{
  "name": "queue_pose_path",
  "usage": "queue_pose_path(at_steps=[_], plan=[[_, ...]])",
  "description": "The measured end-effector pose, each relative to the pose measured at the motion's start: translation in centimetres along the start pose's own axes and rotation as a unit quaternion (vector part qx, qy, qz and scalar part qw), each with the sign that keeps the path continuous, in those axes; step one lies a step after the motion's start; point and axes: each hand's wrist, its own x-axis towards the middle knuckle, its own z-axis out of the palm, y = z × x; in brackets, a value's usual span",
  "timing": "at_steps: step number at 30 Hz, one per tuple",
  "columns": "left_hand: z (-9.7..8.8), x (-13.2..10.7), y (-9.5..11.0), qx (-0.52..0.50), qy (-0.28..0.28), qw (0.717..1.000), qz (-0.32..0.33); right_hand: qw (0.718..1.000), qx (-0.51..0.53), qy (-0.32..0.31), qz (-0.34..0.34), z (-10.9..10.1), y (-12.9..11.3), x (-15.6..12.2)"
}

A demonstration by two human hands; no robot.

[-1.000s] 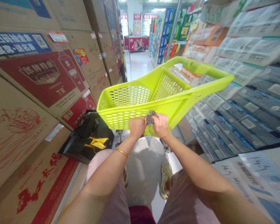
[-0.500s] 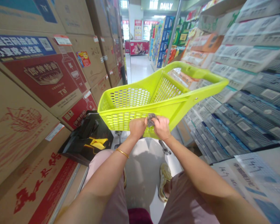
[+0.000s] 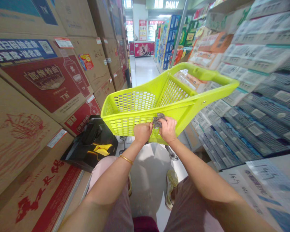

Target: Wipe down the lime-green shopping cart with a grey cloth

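In the middle of the head view stands a lime-green plastic shopping cart (image 3: pixel 181 108) with a slotted basket, its handle toward the upper right. A crumpled grey-brown cloth (image 3: pixel 159 120) lies against the near side of the basket. My right hand (image 3: pixel 168 128) is closed on the cloth, pinching it with the fingers. Close by on the left, my left hand (image 3: pixel 143 131) is closed, its thumb side at the cloth's left edge; its fingertips are partly hidden. A gold bracelet circles my left wrist.
Stacked cartons (image 3: pixel 50 77) wall the left side. A black box-like bag (image 3: pixel 87 158) with a yellow piece on it sits beside my left knee. Packaged goods (image 3: pixel 251 125) line the right. Beyond the cart, an aisle floor (image 3: pixel 145 69) leads to a red chest (image 3: pixel 144 49).
My right hand has shifted slightly upward along the basket side, and more of the cloth shows above it. My left hand has stayed almost in place.
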Motion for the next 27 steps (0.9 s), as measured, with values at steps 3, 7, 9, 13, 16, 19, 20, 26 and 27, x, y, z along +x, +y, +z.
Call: queue_pose_path(at_steps=[3,7,9,13,16,19,20,26,27], plan=[[0.0,0.0,0.1,-0.001,0.004,1.000,-0.006,0.997,-0.003,-0.072,-0.036,-0.1,-0.1,-1.4],[0.0,-0.1,0.3,-0.001,0.013,1.000,-0.014,0.978,0.000,-0.179,-0.105,-0.3,-0.2,-2.8],[0.0,-0.2,0.4,0.000,0.014,1.000,-0.015,0.977,0.003,-0.174,-0.120,-0.6,0.0,-2.8],[-0.2,-0.2,0.4,-0.001,-0.001,1.000,-0.011,0.992,-0.007,-0.081,-0.098,-1.3,0.2,-0.9],[-0.2,-0.1,0.4,-0.003,-0.016,1.000,-0.012,0.997,-0.012,-0.028,-0.074,-1.6,0.3,0.7],[-0.1,-0.1,0.3,-0.007,-0.016,1.000,-0.011,0.999,-0.006,-0.008,-0.037,-1.6,0.3,1.7],[-0.1,-0.1,0.2,-0.008,-0.013,1.000,-0.009,1.000,-0.005,-0.009,-0.030,-1.5,0.2,1.8],[0.3,0.0,-0.1,-0.008,-0.006,1.000,0.002,1.000,-0.008,-0.009,-0.029,-0.2,0.0,0.1],[0.3,0.0,-0.1,-0.009,-0.003,1.000,0.004,0.999,-0.007,-0.029,-0.031,0.0,0.0,-0.5]])
